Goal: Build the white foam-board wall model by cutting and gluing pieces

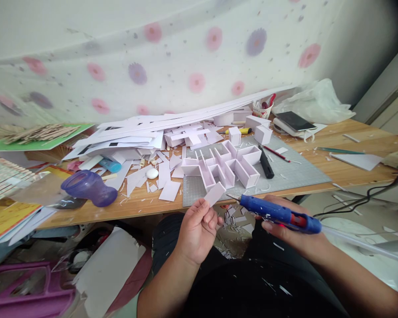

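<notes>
Between thumb and fingers, my left hand point(199, 229) pinches a small white rectangle of foam board point(215, 194) just in front of the table edge. My right hand point(287, 227) grips a blue hot glue gun point(275, 212), its metal nozzle pointing left close to the piece's right end. Whether the nozzle touches the piece I cannot tell. Beyond both hands, a white foam board model with several open compartments point(223, 165) stands on a grey cutting mat point(296, 170). Beside it lie a black bar-shaped tool point(265, 163) and a dark red pencil point(278, 153).
Left of the mat lie board offcuts point(170, 191), a white egg-shaped item point(152, 173) and a purple boot-shaped vessel point(93, 187). White sheets point(126, 132) are stacked behind. A yellow cutter point(244, 130) lies behind the model. Cables point(368, 190) hang at right.
</notes>
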{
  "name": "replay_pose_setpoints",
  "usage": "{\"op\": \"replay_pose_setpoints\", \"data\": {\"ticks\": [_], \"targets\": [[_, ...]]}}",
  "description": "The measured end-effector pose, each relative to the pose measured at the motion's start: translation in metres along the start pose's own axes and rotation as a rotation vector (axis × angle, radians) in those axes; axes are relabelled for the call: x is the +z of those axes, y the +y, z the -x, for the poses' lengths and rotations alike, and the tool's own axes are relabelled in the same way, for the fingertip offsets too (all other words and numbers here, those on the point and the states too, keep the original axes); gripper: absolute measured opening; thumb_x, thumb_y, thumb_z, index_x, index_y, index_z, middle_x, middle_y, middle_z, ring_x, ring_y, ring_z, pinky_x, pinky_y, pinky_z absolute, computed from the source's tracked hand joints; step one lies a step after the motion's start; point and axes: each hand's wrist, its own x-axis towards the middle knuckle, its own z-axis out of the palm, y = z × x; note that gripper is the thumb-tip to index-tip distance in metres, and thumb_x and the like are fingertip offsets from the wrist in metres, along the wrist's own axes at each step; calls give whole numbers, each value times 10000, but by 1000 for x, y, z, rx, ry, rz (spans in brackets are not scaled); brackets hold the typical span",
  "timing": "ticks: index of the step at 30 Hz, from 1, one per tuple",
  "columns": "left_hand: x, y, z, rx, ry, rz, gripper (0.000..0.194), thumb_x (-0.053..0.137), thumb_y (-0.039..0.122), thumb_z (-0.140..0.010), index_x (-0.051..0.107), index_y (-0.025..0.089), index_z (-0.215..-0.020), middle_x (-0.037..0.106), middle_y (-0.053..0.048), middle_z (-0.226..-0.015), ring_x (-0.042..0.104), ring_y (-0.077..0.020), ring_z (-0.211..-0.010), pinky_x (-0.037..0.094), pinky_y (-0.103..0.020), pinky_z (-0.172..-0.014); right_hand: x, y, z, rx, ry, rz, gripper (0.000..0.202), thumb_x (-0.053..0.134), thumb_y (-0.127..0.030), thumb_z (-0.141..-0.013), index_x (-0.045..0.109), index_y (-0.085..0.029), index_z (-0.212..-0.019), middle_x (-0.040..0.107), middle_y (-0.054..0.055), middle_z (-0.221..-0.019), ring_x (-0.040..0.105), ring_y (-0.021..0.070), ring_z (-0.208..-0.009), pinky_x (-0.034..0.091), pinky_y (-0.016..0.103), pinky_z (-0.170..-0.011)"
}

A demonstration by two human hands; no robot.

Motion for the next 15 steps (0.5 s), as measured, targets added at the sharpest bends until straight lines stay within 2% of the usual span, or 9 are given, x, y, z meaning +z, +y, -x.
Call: {"op": "replay_pose_setpoints", "data": {"ticks": [6,12,15], "targets": [[3,-3,1,-43,-12,40,216,665,178,-807,484,162,-691,431,87,-486,398,-39,-441,470,-244,-617,3,1,-1,-99,-8,122,147,591,-352,-846,616,-207,-836,606,24,-752,586,181,-676,445,289,-596],[4,-5,1,-52,-2,55,229,640,174,-824,463,163,-679,424,86,-498,391,-40,-444,460,-246,-616,9,-2,-4,-191,-27,170,147,585,-302,-839,545,-210,-730,536,-5,-669,529,150,-606,420,276,-572],[5,-5,1,-53,6,58,228,640,176,-823,463,164,-679,419,85,-501,387,-40,-443,458,-248,-616,10,-3,-5,-235,-50,196,96,580,-263,-835,550,-207,-763,555,4,-693,540,156,-630,429,276,-584]]}}
